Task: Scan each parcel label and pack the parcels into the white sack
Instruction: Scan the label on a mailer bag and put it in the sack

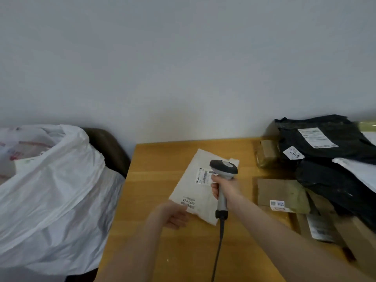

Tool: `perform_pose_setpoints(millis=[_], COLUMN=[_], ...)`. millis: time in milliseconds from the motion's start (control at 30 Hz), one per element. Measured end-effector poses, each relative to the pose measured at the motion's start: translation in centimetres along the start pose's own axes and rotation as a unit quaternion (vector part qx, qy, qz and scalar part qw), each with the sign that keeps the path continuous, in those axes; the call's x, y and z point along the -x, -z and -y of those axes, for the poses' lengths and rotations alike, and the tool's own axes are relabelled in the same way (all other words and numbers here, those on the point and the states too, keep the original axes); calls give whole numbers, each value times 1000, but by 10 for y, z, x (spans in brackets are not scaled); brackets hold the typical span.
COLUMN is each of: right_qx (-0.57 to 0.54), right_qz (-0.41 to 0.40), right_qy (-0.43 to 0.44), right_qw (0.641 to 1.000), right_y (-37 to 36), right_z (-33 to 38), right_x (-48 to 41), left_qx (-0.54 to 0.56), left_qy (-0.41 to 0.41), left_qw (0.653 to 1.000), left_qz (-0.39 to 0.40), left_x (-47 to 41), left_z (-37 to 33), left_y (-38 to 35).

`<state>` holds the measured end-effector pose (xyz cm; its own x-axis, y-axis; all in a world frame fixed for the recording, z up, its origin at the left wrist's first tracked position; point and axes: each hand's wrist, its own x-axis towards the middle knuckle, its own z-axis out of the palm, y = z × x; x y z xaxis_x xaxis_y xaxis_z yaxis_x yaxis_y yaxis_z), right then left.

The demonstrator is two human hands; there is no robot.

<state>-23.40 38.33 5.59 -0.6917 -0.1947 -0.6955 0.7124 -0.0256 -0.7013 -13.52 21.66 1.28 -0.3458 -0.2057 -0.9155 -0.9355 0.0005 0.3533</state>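
The white sack (pixel 50 190) stands open left of the counter (pixel 162 251), and dark and brown parcels (pixel 325 159) are piled at the counter's right. A white parcel (pixel 193 192) lies mid-counter. The left hand (pixel 171 215) pinches its near corner, and the right hand (pixel 223 188) grips the scanner (pixel 223 168) over its label (pixel 204 175).

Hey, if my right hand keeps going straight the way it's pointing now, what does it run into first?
Probably the white parcel: the right hand aims the scanner down at its label, so the scanner head would touch there first. Depth is unclear.
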Motion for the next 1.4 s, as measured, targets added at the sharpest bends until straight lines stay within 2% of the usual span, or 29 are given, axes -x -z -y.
perform_pose_setpoints(millis=[67,133,167,267,467,667,767,867,1000,1167,1400], right_qx=[7,31,47,72,76,57,50,45,30,63,71], right_qz=[-4,-12,-17,-28,-25,-16,-16,-25,-21,-5,64], right_qy=[-18,-36,-42,-60,-100,-89,-76,-50,16,98,123], right_qw=[1000,999,998,995,992,994,996,997,999,993,988], right_y=[-6,-9,-10,-12,-10,-3,0,5,9,8,6], right_z=[-9,-22,-30,-53,-80,-79,-77,-69,-48,-25,-8], right_x=[-10,-20,-25,-39,-50,-49,-42,-28,0,45,94], left_qx=[-35,-61,-75,-92,-52,1,-13,-30,4,71,132], left_qy=[-36,-101,-118,-117,-136,-98,-129,-187,-258,-358,-427], left_qw=[995,972,965,971,979,992,988,975,955,908,873], left_qz=[-87,-201,-220,-186,-142,-79,-81,-113,-146,-205,-194], left_x=[-14,-33,-39,-66,-101,-95,-86,-69,-35,16,61], left_z=[4,2,0,-3,-3,-5,-10,-20,-39,-64,-80], left_y=[15,31,36,36,19,13,5,5,20,38,57])
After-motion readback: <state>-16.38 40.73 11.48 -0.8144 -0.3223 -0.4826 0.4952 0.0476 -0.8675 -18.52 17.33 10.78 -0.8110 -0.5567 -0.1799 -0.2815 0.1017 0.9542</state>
